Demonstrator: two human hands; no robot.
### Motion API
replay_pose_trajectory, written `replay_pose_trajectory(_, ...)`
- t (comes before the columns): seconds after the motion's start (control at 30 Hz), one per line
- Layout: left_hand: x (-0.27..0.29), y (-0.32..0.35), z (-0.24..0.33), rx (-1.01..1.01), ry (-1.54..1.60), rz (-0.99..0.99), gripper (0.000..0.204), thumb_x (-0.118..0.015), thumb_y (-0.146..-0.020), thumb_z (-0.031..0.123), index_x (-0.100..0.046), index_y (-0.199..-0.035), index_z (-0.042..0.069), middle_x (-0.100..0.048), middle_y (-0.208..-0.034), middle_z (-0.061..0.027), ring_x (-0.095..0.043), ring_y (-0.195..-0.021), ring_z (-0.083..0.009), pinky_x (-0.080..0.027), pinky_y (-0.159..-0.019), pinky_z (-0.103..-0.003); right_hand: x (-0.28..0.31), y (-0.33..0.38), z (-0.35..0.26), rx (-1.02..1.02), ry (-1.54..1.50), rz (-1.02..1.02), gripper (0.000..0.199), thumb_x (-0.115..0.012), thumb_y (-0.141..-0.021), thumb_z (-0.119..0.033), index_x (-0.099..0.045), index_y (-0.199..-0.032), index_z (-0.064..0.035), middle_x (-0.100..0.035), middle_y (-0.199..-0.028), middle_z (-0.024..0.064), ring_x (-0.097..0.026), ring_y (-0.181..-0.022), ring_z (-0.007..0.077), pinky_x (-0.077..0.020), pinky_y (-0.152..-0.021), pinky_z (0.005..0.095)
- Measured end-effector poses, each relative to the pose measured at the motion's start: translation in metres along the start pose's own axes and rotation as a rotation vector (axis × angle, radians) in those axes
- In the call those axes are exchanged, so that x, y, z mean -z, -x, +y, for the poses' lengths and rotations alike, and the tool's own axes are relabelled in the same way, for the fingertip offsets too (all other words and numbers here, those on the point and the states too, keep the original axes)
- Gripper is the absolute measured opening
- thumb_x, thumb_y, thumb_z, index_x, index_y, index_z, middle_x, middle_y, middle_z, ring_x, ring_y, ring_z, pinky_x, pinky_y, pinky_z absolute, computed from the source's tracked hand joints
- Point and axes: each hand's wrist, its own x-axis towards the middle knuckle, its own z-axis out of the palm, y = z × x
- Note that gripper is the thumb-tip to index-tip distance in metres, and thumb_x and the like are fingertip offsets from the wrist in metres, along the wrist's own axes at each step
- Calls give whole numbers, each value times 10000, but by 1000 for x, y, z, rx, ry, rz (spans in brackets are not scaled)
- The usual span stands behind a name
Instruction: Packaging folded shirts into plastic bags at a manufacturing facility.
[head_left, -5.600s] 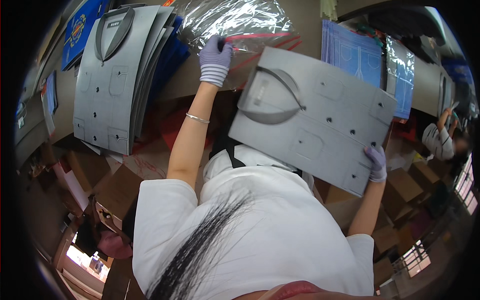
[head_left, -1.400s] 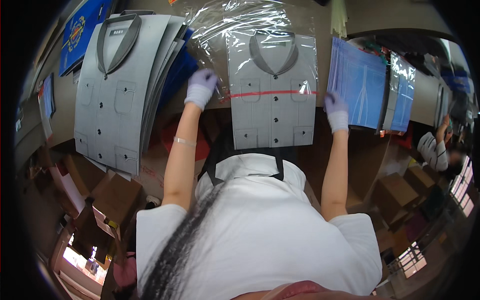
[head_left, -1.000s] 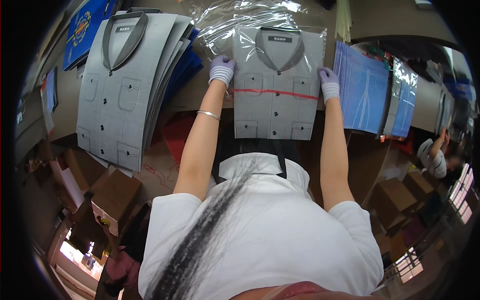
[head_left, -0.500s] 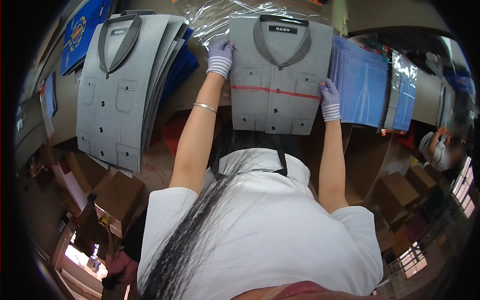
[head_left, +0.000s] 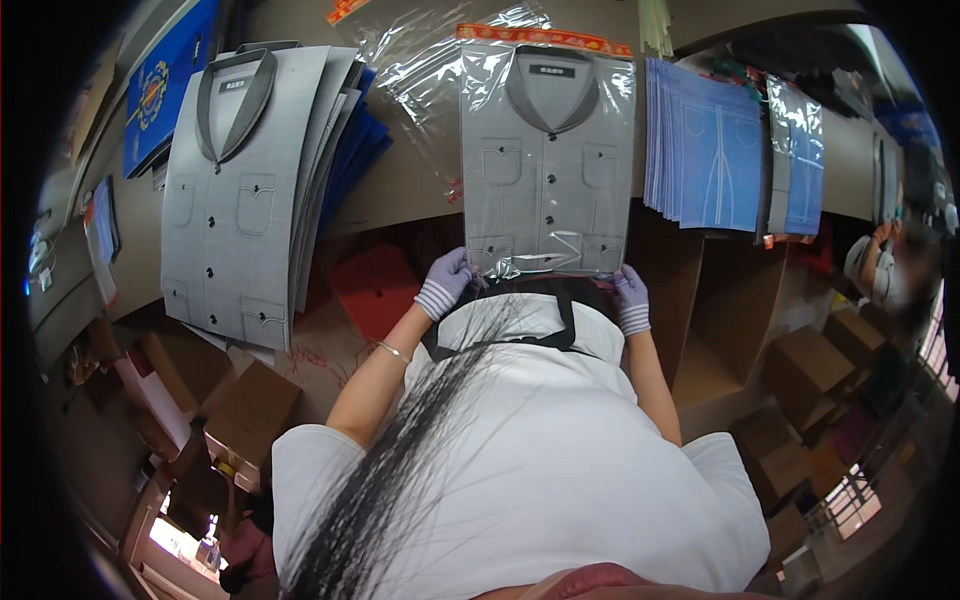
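Observation:
A flat grey shirt-shaped paper piece, printed with a collar, buttons and pockets, lies in front of me inside a clear plastic bag. Along the bag's far edge runs an orange-red patterned strip. My left hand, in a lilac glove with a striped cuff, is closed on the bag's near left corner. At the near right corner my right hand, gloved alike, pinches the edge of the bag. The fingertips of both hands are partly hidden.
To the left, a fanned stack of grey paper shirts overhangs the table edge, beside blue sheets. Loose clear bags lie behind. Blue printed trouser sheets are at right. Cardboard boxes stand below; another person is at far right.
Both hands have moved toward me, from the shirt's sides to its near corners. Clear plastic now covers the shirt down to its near edge; the red line across its middle is gone.

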Motion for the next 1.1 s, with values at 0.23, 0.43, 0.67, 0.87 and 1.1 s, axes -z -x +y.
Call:
replay_pose_trajectory(0.23, -35, 41, 135, -358, 73, -163, 201, -481, -841, 13, -504, -1036, -31, -587, -796, -66, -573, -675, -117, -473, -616, -250, -71, 50, -252, 618, 88, 249, 399, -588, -830, -243, -517, -1144, -7, -463, -668, -23, -461, -593, 70, -386, -538, 200)
replay_pose_trajectory(0.43, -57, -8, 66, -223, -337, -323, 151, -465, -854, 23, -536, -973, -39, -595, -827, -86, -588, -783, -148, -481, -716, -257, -171, 67, -352, 851, 937, -523, 318, -516, -765, 11, -575, -1076, -20, -625, -900, 103, -592, -785, 197, -479, -674, 300)
replay_pose_trajectory(0.67, -42, -15, 84, -246, -205, -326, 170, -464, -839, 15, -540, -978, -46, -596, -877, -95, -595, -804, -154, -490, -730, -271, -164, -25, -139, 754, 991, -386, 236, -512, -739, 20, -631, -913, -85, -616, -843, 111, -592, -727, 253, -486, -653, 324)
replay_pose_trajectory(0.87, -23, -74, 100, -346, -369, -17, 124, -552, -783, 24, -586, -899, -6, -612, -797, -99, -597, -718, -157, -487, -678, -254, 52, -47, -106, -434, 121, 393, 521, -504, -832, -434, -473, -1105, 8, -603, -804, 133, -604, -628, 205, -456, -473, 274)
replay_pose_trajectory(1.1, -67, -161, 142, -733, -1422, 126, 189, -656, -678, 142, -599, -845, 73, -567, -857, -115, -534, -863, -304, -448, -776, -377, 50, -94, -153, -398, -73, 536, 601, -615, -777, -403, -388, -1157, 3, -485, -1115, 182, -554, -908, 307, -518, -676, 386)
